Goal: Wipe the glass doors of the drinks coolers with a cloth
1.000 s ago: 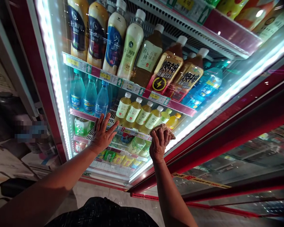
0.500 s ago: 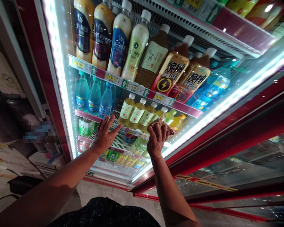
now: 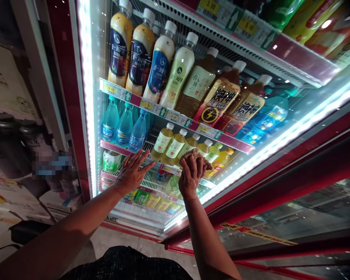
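My left hand (image 3: 132, 173) is spread open with its fingers apart, in front of the shelf edge below the blue bottles (image 3: 124, 130); nothing is in it. A crumpled brown cloth (image 3: 202, 161) is bunched under the fingers of my right hand (image 3: 191, 175), in front of the row of small tea bottles (image 3: 175, 147). The cloth covers the lower parts of some of these bottles. Glints in front of the drinks suggest a glass pane, but whether either palm touches it I cannot tell.
Taller bottles (image 3: 154, 66) line the shelf above, behind a price-tag strip (image 3: 175, 116). Bright light strips run down both sides of the red-framed cooler (image 3: 84, 155). Dark canisters (image 3: 32, 144) stand at the left. Another red-framed cooler door (image 3: 265, 190) is at the right.
The view has shifted, so the shelves sit lower and further right. My right hand with the cloth has slid left across the small bottles. My left hand keeps its place by the shelf edge.
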`<action>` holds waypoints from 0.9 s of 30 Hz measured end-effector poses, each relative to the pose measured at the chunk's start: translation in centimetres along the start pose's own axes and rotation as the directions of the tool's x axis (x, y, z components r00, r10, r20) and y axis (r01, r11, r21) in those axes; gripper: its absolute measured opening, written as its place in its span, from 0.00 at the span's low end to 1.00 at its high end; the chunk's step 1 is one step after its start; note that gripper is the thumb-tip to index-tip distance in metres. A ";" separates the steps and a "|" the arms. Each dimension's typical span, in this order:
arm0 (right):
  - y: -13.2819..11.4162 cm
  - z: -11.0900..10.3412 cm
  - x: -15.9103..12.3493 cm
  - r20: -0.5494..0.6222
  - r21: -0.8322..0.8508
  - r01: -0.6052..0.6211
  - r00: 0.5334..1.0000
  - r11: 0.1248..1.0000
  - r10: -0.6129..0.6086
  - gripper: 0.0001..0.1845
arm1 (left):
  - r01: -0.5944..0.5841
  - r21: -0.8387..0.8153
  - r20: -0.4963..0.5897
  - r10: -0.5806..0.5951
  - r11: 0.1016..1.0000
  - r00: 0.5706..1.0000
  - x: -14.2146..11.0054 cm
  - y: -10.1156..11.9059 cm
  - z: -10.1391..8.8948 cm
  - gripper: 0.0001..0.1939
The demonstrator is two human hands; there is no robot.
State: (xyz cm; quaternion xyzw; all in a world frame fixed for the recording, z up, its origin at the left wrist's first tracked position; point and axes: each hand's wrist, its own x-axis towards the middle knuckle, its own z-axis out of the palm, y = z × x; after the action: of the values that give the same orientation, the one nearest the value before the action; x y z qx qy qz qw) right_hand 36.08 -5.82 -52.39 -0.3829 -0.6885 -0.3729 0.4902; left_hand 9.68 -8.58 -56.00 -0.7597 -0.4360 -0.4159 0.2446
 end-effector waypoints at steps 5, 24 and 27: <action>-1.2 0.6 0.4 0.042 0.008 0.019 0.999 1.000 -0.019 0.26 | 0.057 0.031 -0.055 -0.055 0.998 0.997 0.0 -0.9 -0.6 0.43; -5.7 2.7 4.5 0.007 0.069 0.080 0.997 0.994 -0.080 0.23 | 0.008 0.013 -0.084 -0.007 1.000 0.996 -0.2 -5.0 -3.0 0.37; -6.7 3.1 2.9 0.063 0.074 0.116 0.991 0.991 -0.120 0.23 | 0.052 0.023 -0.091 -0.050 0.998 0.995 -0.4 -5.6 -3.5 0.41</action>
State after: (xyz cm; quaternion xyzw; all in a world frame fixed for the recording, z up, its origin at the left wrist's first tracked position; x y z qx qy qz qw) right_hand 28.27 -5.46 -51.23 -0.3364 -0.7386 -0.3639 0.4570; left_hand 3.32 -8.53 -54.43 -0.7255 -0.4492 -0.4502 0.2630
